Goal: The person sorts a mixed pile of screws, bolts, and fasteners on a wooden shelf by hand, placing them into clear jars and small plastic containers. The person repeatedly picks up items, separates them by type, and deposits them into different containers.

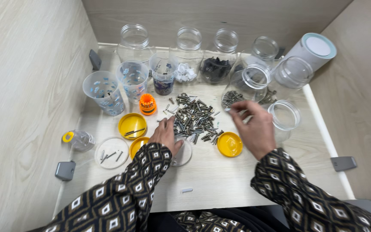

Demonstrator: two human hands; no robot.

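A pile of mixed metal screws [194, 118] lies in the middle of the light wooden table [220, 180]. My left hand [166, 135] rests at the pile's left edge, fingertips touching the screws; whether it pinches one I cannot tell. My right hand [254, 126] hovers to the right of the pile, fingers pinched on a small screw [241, 114], close to a clear jar with screws [247, 86] and an empty clear jar [285, 118].
Clear jars [215, 60] line the back, some with dark or white parts. Patterned plastic cups [104, 92] and an orange bit holder [147, 104] stand at left. Yellow lids [229, 144], a white lid with screws [111, 152] and a tipped small jar [79, 139] lie nearby.
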